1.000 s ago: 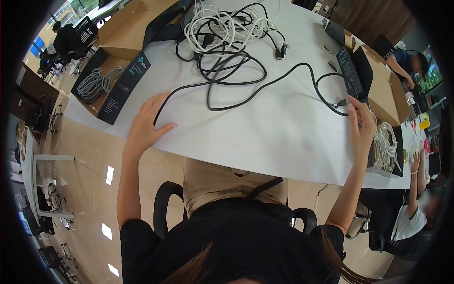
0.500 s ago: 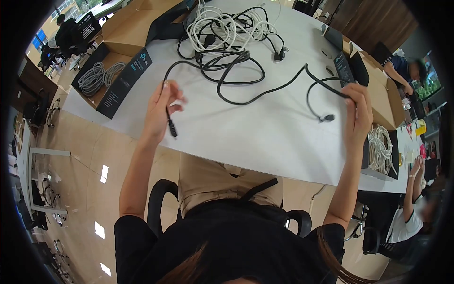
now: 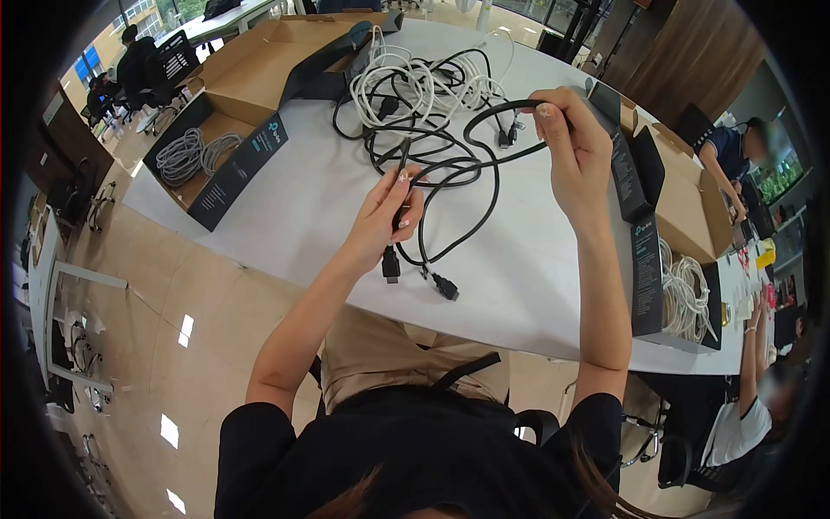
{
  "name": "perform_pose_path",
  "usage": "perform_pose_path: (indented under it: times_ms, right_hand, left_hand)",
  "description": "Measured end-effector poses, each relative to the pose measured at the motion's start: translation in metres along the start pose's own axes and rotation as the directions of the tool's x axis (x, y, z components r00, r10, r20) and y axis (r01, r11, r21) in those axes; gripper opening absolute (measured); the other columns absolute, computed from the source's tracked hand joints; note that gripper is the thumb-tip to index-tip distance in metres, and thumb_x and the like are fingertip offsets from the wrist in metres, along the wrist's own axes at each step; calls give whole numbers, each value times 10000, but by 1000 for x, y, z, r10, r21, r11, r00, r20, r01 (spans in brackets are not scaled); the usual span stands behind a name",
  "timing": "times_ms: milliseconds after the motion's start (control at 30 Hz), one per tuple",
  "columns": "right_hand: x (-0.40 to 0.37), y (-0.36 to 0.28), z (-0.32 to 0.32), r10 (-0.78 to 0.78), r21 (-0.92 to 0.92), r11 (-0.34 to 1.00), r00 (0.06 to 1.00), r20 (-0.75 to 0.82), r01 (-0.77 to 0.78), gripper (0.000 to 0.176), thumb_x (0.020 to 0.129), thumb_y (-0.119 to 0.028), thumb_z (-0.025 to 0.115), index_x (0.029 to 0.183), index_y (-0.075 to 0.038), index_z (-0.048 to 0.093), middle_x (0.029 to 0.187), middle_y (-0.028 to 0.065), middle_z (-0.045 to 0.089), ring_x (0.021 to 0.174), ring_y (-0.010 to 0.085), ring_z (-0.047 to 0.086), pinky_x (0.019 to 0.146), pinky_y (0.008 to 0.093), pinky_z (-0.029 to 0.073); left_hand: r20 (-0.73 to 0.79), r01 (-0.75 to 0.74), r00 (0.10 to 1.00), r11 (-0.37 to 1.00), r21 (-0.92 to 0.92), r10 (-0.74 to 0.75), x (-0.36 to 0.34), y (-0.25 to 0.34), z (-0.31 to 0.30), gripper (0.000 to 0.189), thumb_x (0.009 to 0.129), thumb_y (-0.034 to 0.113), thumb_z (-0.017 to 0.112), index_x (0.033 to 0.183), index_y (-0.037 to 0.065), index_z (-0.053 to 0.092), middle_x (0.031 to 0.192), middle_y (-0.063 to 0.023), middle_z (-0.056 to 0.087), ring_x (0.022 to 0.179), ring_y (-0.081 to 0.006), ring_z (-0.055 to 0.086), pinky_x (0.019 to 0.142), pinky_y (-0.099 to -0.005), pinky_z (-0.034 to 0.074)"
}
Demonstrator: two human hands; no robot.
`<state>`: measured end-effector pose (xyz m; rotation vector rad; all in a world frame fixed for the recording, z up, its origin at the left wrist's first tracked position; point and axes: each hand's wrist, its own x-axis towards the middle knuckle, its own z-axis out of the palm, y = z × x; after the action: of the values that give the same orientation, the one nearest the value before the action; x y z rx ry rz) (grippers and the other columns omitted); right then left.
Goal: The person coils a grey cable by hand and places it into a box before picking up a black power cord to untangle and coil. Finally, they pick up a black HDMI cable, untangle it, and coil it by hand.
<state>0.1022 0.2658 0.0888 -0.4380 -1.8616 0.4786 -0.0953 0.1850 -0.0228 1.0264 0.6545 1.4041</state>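
Observation:
My left hand (image 3: pixel 389 212) pinches a black cable (image 3: pixel 494 192) near its end, and a black plug (image 3: pixel 392 265) hangs below the fingers. Another black connector (image 3: pixel 445 287) dangles just to the right of that plug. Raised over the right of the table, my right hand (image 3: pixel 571 143) grips a stretch of black cable between thumb and fingers. Several loops of the black cable run between and behind both hands. Beyond them lies a tangle of white cables (image 3: pixel 402 82) mixed with black ones, with a dark plug (image 3: pixel 506 137) at its right side.
An open box (image 3: pixel 246 169) with grey coiled cables (image 3: pixel 183 157) stands on the left of the white table (image 3: pixel 519 285). On the right, another open box (image 3: pixel 647 277) holds white cables (image 3: pixel 685 294). Other people (image 3: pixel 735 160) sit at the right; one person (image 3: pixel 134 60) is far left.
My left hand has moved right, toward the middle, with the cable. My right hand has come left and up. The cable between them now hangs in loops, and its loose connector is beside the left hand.

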Motion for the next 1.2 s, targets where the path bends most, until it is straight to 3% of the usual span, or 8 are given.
perform_pose_path:
  times_ms: [200,467,567,667,767,867,1100,1200]
  right_hand:
    - [5,-7,-13,-40,-84,996,999,-8,39,125,887,-72,515,903,14,605,643,3,505,578,52,429,528,176,326]
    - [11,-10,-53,-44,-102,994,994,-97,34,158,902,-91,511,902,42,595,639,-4,492,581,43,424,526,164,304]
    - [12,-7,-57,-109,-180,980,987,-120,86,160,895,-102,529,890,38,607,620,-10,494,569,37,428,510,164,294]
    - [12,1,-57,-93,-229,972,984,-151,57,156,880,-108,557,876,32,625,595,-18,501,543,24,427,489,162,285]
    - [13,10,-53,-28,-231,973,982,-187,-16,146,863,-106,579,868,25,643,576,-23,519,506,7,412,464,154,268]
    - [14,13,-48,-1,-219,975,984,-177,-39,132,852,-101,589,866,12,655,570,-24,545,479,-15,385,439,148,245]
    - [8,26,-20,-12,-300,953,981,-194,-47,83,803,-101,635,857,-49,672,634,-19,641,432,8,330,393,185,237]
    - [4,32,-4,-269,-560,815,953,-142,147,102,755,-107,670,857,-96,672,635,6,613,517,137,460,441,268,349]
  left_hand:
    - [-12,3,1000,999,-52,-3,-1,5,-15,255,972,228,348,1099,41,468,613,34,366,450,-35,306,422,-185,249]
    - [-294,68,948,826,559,121,-15,4,-44,610,815,91,582,1317,19,243,985,-136,551,740,-197,623,605,-248,505]
    - [-283,97,917,529,843,282,-11,5,-54,606,783,87,599,1307,41,297,1067,-145,529,801,-210,609,650,-300,503]
    - [57,-18,876,-85,996,479,-7,7,-74,613,738,75,623,1290,70,357,1116,-125,519,909,-227,576,734,-355,479]
    - [115,-158,856,43,986,503,3,23,-65,607,706,70,647,1265,93,409,1104,-99,525,958,-247,545,807,-367,439]
    - [-11,-138,943,419,898,334,14,44,-39,625,695,57,654,1268,114,409,1099,-119,514,961,-287,529,808,-346,440]
    - [254,-240,961,-127,963,108,84,51,4,299,772,78,599,1056,71,505,806,-91,626,774,-190,621,645,-305,480]
    - [-25,61,941,95,994,-338,107,58,22,208,879,174,492,1036,37,500,848,-104,642,733,-168,637,605,-280,475]
